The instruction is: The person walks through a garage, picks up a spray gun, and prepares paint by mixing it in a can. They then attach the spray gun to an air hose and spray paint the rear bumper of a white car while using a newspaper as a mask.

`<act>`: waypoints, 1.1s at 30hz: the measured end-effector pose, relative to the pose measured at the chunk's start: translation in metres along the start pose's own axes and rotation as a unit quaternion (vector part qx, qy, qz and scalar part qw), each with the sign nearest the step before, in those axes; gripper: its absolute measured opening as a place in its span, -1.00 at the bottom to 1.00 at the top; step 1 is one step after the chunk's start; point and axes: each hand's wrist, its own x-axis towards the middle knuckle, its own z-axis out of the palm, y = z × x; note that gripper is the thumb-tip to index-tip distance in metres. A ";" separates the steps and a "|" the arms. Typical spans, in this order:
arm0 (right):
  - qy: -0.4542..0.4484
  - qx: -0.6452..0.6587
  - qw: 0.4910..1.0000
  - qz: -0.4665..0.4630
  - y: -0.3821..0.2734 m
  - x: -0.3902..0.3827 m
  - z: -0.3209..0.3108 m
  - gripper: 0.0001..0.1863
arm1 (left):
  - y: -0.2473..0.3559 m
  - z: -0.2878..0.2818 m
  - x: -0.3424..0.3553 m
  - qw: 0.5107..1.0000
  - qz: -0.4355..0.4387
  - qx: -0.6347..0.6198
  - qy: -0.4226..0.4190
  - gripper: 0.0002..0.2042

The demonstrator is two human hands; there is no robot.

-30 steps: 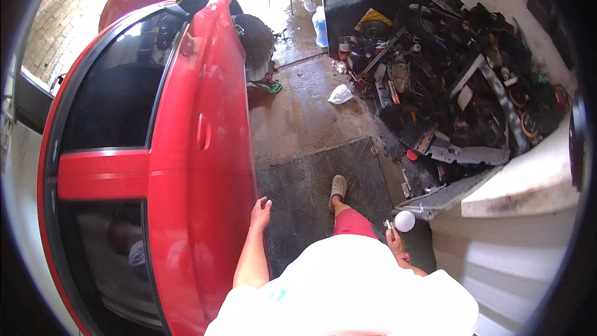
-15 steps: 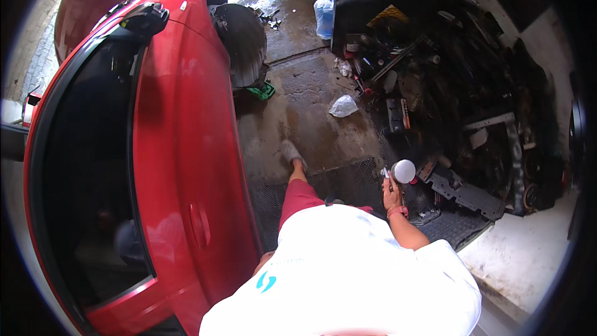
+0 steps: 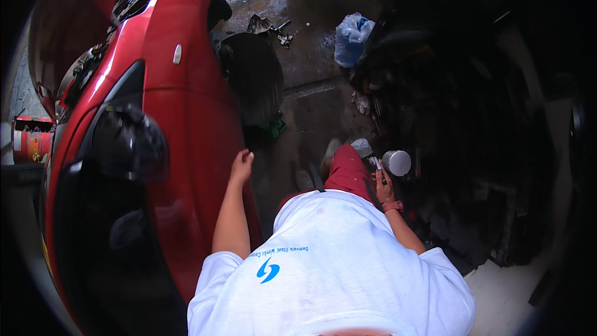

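White tee (image 3: 348, 255), loose short sleeves (image 3: 214, 274) — blue swirl logo (image 3: 268, 270) at 9 o'clock on it, small blue lettering (image 3: 280, 252) at the logo's 1. Reddish shorts (image 3: 348, 173) at the tee's 12, greyish shoes (image 3: 304, 180) around 11 — plus a reddish wristband (image 3: 393, 206) near 1.

We see a white container (image 3: 397, 162), its round face turned upward, pale fitting (image 3: 375, 163) alongside, in the right grip (image 3: 384, 186).

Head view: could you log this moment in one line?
left hand: loosely curled, near red car; right hand: holding white round-ended object; ahead: bluish bag
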 end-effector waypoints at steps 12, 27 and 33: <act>-0.120 0.044 0.987 0.097 -0.206 0.354 -0.011 -0.42 | 0.140 0.098 0.178 0.960 -0.253 0.029 -0.118 -0.46; -0.166 -0.035 0.986 0.010 -0.416 0.819 0.097 -0.29 | 0.325 0.093 0.456 0.986 -0.165 0.005 -0.031 -0.40; -0.221 -0.079 0.971 0.036 -0.558 0.939 0.169 -0.26 | 0.475 0.041 0.591 0.975 -0.061 -0.201 0.070 -0.38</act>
